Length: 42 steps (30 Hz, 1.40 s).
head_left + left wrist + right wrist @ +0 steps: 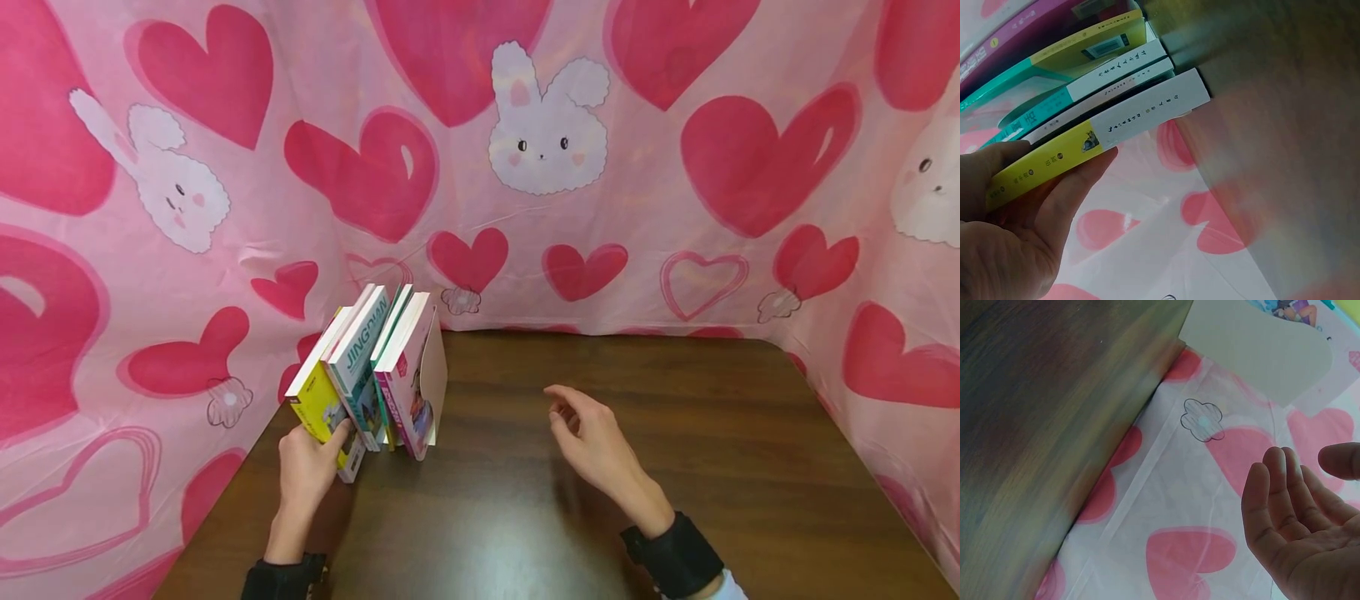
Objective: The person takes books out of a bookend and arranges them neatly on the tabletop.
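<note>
A short row of books stands upright at the left of the table. At its left end is a yellow book (318, 408), gripped by my left hand (306, 471) with the thumb on the cover facing the row. The left wrist view shows the fingers around the spine of this yellow book (1054, 164). Beside it lean a teal-and-white book (362, 346) lettered JINGDIAN, a thin green-edged book and a pink book (408, 387). A cream bookend (435, 375) stands against the pink cover. My right hand (600, 437) hovers above the table with relaxed, bent fingers, holding nothing.
The dark wooden table (675, 400) extends to the right of the books. A pink cloth (637, 200) printed with hearts and rabbits hangs along the back and both sides. Black bands circle both wrists.
</note>
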{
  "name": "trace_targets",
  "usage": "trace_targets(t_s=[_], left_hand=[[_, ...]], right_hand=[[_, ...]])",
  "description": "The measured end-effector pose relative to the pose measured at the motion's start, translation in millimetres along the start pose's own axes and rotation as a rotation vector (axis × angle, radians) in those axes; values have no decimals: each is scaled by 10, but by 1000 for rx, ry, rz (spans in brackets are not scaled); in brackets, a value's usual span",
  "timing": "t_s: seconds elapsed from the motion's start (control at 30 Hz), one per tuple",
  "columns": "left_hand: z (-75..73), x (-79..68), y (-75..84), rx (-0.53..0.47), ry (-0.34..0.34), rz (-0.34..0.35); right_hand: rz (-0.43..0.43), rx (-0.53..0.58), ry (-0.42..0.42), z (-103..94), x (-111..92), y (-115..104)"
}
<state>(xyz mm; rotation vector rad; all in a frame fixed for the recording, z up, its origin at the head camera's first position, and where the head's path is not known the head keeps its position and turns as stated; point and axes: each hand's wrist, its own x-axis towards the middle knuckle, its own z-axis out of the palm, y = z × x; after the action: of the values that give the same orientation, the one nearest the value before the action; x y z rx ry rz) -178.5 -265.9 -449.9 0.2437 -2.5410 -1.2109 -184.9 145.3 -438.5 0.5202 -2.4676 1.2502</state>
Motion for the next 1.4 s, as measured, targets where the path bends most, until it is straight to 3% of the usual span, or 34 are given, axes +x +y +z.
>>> trace_targets(t_s=[1.4], left_hand=[[-157, -309, 86, 91, 183, 85]], right_hand=[[10, 3, -14, 15, -15, -28]])
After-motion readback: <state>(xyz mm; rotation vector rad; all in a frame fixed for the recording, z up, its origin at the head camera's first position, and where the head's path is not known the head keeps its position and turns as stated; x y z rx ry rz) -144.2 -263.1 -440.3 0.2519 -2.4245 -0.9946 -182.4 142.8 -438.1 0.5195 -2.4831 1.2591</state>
